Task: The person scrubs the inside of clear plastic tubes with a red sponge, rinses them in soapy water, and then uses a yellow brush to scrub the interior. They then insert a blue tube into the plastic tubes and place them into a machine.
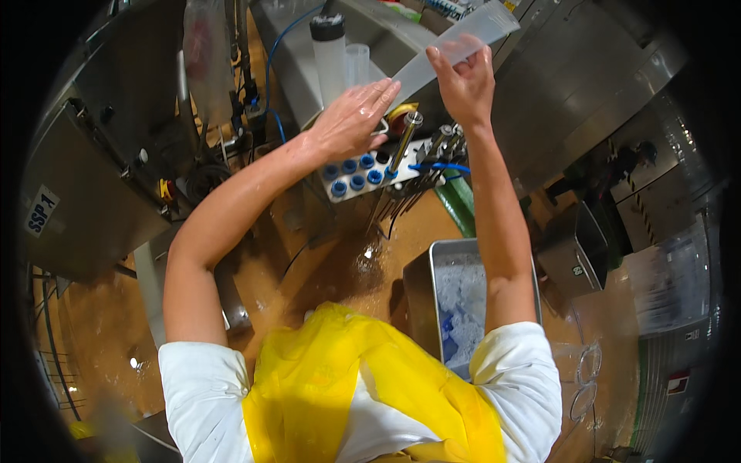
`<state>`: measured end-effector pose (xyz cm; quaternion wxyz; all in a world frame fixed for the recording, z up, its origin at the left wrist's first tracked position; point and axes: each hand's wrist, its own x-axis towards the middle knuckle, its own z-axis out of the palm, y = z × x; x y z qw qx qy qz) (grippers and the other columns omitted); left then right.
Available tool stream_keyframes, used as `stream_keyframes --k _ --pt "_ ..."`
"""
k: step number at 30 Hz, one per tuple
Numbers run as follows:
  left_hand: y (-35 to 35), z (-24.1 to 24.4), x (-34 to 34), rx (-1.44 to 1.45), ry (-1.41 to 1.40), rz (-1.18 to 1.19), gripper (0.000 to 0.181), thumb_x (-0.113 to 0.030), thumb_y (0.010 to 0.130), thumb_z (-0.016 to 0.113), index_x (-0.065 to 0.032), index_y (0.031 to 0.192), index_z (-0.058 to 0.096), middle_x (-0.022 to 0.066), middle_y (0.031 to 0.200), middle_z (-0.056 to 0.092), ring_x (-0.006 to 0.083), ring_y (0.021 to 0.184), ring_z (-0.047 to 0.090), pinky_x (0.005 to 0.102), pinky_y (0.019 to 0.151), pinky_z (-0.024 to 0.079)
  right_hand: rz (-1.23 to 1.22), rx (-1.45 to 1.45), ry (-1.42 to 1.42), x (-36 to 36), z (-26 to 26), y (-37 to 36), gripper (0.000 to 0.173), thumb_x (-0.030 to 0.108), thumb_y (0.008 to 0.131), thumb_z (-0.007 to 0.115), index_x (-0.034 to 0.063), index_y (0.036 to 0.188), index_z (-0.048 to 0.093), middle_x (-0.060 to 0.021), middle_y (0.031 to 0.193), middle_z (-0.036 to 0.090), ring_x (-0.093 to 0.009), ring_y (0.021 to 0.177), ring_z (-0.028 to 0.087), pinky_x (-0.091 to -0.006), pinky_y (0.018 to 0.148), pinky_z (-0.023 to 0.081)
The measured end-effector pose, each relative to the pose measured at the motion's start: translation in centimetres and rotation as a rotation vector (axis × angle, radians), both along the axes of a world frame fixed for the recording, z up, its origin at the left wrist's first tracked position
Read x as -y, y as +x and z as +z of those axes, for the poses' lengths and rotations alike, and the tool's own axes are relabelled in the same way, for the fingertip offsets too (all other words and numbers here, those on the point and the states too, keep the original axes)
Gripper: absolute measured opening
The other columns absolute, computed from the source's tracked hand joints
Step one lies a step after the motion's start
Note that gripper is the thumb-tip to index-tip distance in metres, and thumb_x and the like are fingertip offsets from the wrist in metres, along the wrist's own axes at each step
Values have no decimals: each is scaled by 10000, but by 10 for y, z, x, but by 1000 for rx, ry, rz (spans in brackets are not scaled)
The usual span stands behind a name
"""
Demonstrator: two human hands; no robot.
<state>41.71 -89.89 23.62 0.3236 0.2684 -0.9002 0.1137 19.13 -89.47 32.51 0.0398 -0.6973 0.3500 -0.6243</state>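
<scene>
My right hand (468,87) grips a long translucent plastic tube (422,72) near its wider upper end, thumb on the near side. The tube slants down to the left, towards my left hand (356,118). My left fingers lie nearly straight and together against its lower end; whether they grip it is hidden. Just beyond my left hand, a translucent cylinder with a black cap (328,55) stands upright beside a shorter clear tube (357,62). Below my hands is a pale rack (341,197) with several blue-rimmed holes. A shiny metal tube (403,142) stands tilted in it.
A stainless steel sink (382,32) lies beyond my hands. Under my right forearm stands a metal tub (433,289) of sudsy water with something blue inside. Steel cabinets (87,202) flank the left. The orange-brown floor (341,254) looks wet. A thin blue hose (271,63) runs beside the sink.
</scene>
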Motion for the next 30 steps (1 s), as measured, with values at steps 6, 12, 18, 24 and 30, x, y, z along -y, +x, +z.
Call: stream_keyframes --k 6,12,18,24,30 --pt "-6 75 -2 -465 -356 -21 761 -267 854 855 -58 1488 490 189 1350 582 364 1295 580 482 1068 498 333 204 -142 -82 56 20 346 61 1045 685 -21 1346 535 -143 1235 686 -196 1136 701 -343 983 604" --pt "24 144 5 -150 -572 312 565 -209 840 833 -176 1345 582 61 1112 711 256 1078 710 452 965 471 -150 211 305 -90 79 -47 805 287 890 881 -44 1486 452 -196 1282 652 -276 1183 676 -398 997 569" --pt "33 179 8 164 -593 383 567 -245 918 746 -229 1455 564 108 1471 527 274 1378 506 560 1202 234 -700 -563 -512 -93 76 -22 849 316 852 865 -47 1499 453 -249 1364 624 -391 1229 639 -500 1047 519" --pt "-6 198 -40 -130 -1036 109 328 -192 880 727 -150 1205 706 115 1263 676 267 1299 600 589 1223 272 -375 -341 -133 -30 71 -9 677 326 947 790 12 1461 480 -182 1084 737 -325 951 742 -459 849 592" --pt "-48 64 -35 384 -97 -55 404 -201 835 751 -69 1201 646 148 1326 635 287 1321 583 506 1139 402 -184 390 -62 -1 72 -50 515 378 1019 728 6 1322 540 -119 1038 693 -202 896 715 -394 785 581"
